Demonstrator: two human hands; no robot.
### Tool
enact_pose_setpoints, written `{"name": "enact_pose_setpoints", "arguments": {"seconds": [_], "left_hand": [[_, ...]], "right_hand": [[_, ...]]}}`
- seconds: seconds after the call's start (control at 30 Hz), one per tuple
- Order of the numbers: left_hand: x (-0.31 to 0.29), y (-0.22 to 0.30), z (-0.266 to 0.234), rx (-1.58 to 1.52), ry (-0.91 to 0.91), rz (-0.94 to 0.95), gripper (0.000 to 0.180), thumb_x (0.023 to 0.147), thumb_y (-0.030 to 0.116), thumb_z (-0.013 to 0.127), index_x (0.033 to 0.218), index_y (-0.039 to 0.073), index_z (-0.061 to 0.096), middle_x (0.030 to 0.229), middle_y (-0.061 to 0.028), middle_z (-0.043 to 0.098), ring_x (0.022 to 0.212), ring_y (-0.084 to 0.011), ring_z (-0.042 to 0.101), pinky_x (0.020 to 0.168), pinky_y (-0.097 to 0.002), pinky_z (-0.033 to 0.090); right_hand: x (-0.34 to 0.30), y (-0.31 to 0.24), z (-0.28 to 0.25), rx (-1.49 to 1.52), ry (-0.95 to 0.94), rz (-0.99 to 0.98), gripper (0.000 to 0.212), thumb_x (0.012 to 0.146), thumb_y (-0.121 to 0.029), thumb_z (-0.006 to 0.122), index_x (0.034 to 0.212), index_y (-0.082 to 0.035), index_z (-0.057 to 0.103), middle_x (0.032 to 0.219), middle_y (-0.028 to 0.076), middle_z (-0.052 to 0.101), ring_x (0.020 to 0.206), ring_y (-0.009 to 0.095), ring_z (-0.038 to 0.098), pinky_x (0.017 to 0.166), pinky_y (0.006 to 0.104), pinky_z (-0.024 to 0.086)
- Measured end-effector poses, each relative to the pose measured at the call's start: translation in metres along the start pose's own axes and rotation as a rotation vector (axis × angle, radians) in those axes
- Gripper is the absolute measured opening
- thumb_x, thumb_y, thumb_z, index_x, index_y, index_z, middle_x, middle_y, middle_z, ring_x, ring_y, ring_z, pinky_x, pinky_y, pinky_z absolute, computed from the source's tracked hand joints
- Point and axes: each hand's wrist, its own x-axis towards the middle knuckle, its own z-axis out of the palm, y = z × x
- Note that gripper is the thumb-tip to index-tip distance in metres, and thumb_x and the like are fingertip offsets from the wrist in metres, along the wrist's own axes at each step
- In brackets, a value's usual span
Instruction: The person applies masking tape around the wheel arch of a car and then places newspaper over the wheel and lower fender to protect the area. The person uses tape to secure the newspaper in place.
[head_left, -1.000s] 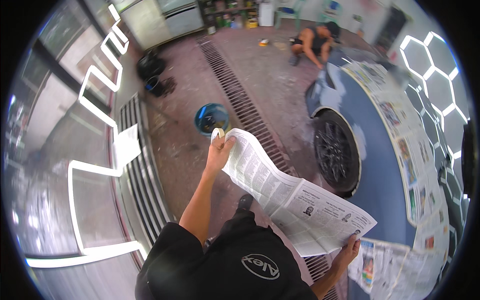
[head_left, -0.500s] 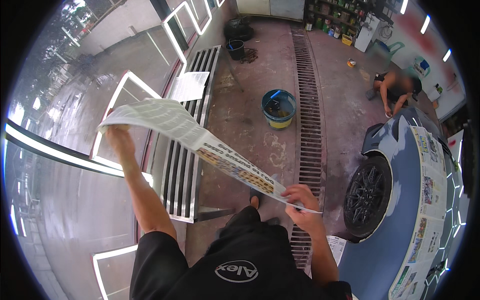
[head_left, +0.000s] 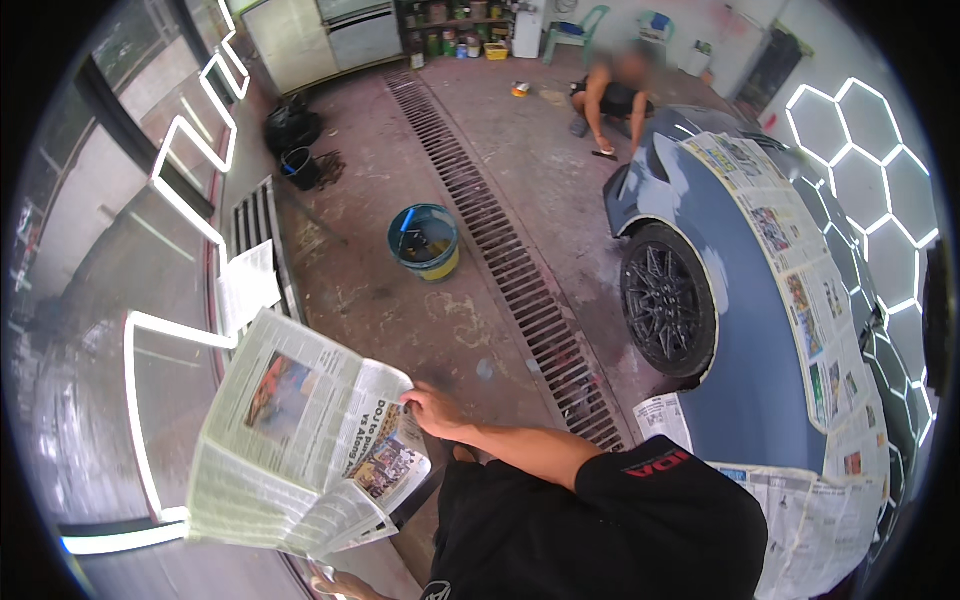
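A large opened newspaper sheet (head_left: pixel 262 455) hangs spread before me at the lower left, its folds bulging and a smaller page sticking out toward my body. My right hand (head_left: pixel 435 410) is closed on its edge near the upper right corner. Down by the lower picture edge, my left hand (head_left: pixel 343 584) pinches the sheet's bottom edge; only part of that hand shows. Behind the sheet is a slatted metal bench (head_left: pixel 259 207), partly covered, with another paper sheet (head_left: pixel 249 285) lying on it.
To my right stands a blue-grey car (head_left: pixel 745 350) with newspaper (head_left: pixel 815 320) along its side and a black wheel (head_left: pixel 667 298). A person (head_left: pixel 612 95) crouches by its far end, holding a dark tool. A bucket (head_left: pixel 424 242) stands left of the floor grate (head_left: pixel 500 235).
My view has turned toward the right. The newspaper, stretched out long and narrow before, is now opened wide and lower left. My right hand moved left, and my left hand dropped to the lower edge.
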Motion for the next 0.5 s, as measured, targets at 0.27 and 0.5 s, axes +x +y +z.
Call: {"name": "enact_pose_setpoints", "arguments": {"seconds": [0.27,0.5], "left_hand": [[-0.001,-0.037,0.104,0.707,-0.358,0.149,0.073,0.102,0.053,0.063,0.163,0.019,0.042,0.144,-0.0256,0.058,0.127,-0.043,0.059,0.107,-0.0662,0.038],[-0.009,-0.046,0.099,1.077,-0.316,0.233,0.082,0.097,0.057,0.069,0.165,0.022,0.038,0.149,-0.0251,0.054,0.132,-0.0452,0.056,0.112,-0.0734,0.032]], "right_hand": [[0.118,-0.044,0.131,0.183,-0.133,-0.244,0.034,0.097,0.001,0.052,0.124,-0.004,0.072,0.132,0.022,0.069,0.12,0.04,0.068,0.098,0.0482,0.054],[0.155,-0.024,0.185,-0.144,-0.422,-0.012,0.059,0.109,-0.015,0.044,0.167,-0.018,0.035,0.169,0.035,0.026,0.147,0.049,0.046,0.123,0.0463,0.04]]}}
